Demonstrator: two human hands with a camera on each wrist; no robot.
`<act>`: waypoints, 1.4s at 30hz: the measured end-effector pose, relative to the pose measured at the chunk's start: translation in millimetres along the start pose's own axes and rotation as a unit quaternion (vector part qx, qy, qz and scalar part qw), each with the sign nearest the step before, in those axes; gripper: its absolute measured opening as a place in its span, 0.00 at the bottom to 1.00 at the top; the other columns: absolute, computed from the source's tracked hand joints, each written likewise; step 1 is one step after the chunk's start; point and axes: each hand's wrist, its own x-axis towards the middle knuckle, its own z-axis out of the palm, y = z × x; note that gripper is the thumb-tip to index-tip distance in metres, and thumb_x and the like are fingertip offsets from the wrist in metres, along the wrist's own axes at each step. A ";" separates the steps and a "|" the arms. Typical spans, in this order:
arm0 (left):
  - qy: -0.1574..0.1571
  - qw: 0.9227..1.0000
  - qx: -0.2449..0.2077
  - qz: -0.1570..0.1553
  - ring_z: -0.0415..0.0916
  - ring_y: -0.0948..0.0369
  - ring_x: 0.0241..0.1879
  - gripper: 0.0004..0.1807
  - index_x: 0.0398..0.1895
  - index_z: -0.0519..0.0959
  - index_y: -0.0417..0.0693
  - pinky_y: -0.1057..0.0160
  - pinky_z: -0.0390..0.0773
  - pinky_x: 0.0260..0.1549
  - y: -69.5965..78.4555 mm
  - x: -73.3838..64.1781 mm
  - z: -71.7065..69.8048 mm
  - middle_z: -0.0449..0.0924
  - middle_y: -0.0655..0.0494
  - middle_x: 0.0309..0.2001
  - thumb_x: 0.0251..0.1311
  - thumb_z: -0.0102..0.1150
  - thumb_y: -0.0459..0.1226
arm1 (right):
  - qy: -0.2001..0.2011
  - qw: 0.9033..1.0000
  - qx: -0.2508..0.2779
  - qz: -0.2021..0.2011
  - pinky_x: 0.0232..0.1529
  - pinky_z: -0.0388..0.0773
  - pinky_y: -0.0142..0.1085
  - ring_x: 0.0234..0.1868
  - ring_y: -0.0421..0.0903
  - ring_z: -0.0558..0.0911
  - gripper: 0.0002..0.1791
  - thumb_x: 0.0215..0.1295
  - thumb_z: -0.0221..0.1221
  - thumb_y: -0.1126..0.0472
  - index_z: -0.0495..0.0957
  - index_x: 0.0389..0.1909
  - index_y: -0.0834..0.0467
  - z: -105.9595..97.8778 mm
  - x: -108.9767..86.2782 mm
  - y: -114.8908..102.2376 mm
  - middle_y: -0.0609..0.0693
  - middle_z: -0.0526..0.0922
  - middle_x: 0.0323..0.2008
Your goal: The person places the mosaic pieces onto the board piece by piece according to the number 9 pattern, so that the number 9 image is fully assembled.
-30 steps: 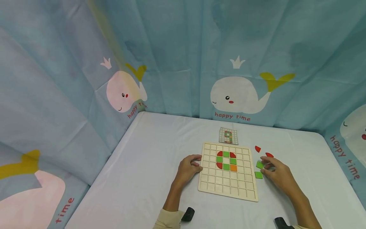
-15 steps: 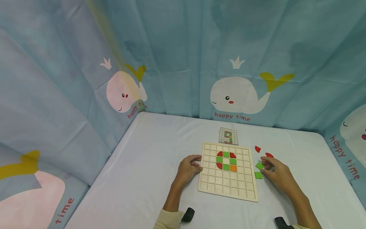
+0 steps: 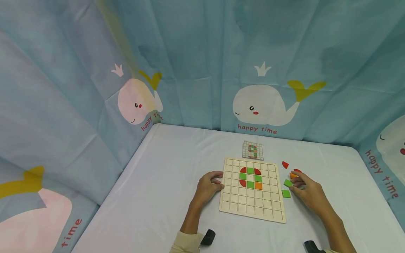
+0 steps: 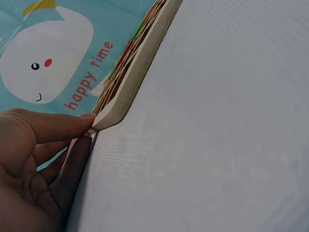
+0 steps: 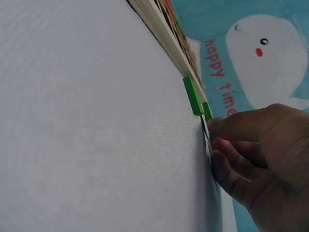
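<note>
My left hand [image 3: 207, 188] holds the left edge of a square wooden grid board [image 3: 243, 202]; in the left wrist view its thumb tip [image 4: 86, 118] meets the board's edge. A ring of red quarter-circle, green square and orange tiles [image 3: 258, 185] sits in the upper middle of the grid. Right of the board, my right hand [image 3: 308, 193] reaches over loose tiles with fingers loosely bent. Its thumb is right at a green square tile [image 3: 288, 183], its forefinger at an orange tile [image 3: 293, 175]. Another green tile [image 3: 286, 193] lies nearer the board's edge.
Behind the board lies a small pattern card [image 3: 252, 150] printed with a coloured grid. Two red quarter-circle tiles are at the right, one red tile [image 3: 285, 164] apart and one red tile [image 3: 297, 170] by the forefinger. White cloth [image 3: 177, 161] covers the table; a whale-print curtain [image 3: 196, 98] surrounds it.
My right hand has shifted slightly to the right, and the orange tile under its forefinger now shows. The green tile by the thumb has shifted slightly. My left hand and the board stay put.
</note>
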 end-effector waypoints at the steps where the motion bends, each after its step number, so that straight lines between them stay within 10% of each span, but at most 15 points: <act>1: 0.000 1.000 0.001 0.000 0.83 0.60 0.46 0.26 0.61 0.85 0.48 0.57 0.81 0.45 0.1 -0.2 0.0 0.87 0.55 0.53 0.56 0.74 0.30 | 0.001 1.000 0.000 0.000 0.40 0.71 0.19 0.44 0.54 0.85 0.34 0.61 0.72 0.70 0.74 0.68 0.66 -0.1 -0.6 -0.1 0.61 0.88 0.46; 19: 0.001 1.000 0.001 0.002 0.83 0.60 0.46 0.27 0.61 0.85 0.48 0.58 0.82 0.46 -1.1 0.1 0.4 0.87 0.55 0.53 0.56 0.75 0.30 | 0.026 0.998 0.037 -0.036 0.38 0.75 0.18 0.41 0.30 0.79 0.34 0.59 0.74 0.71 0.76 0.68 0.64 2.3 -6.2 -6.4 0.55 0.89 0.45; 42: -0.001 1.000 0.011 0.007 0.83 0.61 0.46 0.26 0.61 0.85 0.49 0.58 0.82 0.46 -2.4 1.5 0.3 0.88 0.55 0.53 0.56 0.75 0.30 | -0.018 0.996 0.070 -0.044 0.40 0.82 0.27 0.42 0.34 0.81 0.35 0.59 0.75 0.69 0.77 0.68 0.59 13.3 -8.7 -33.0 0.49 0.88 0.46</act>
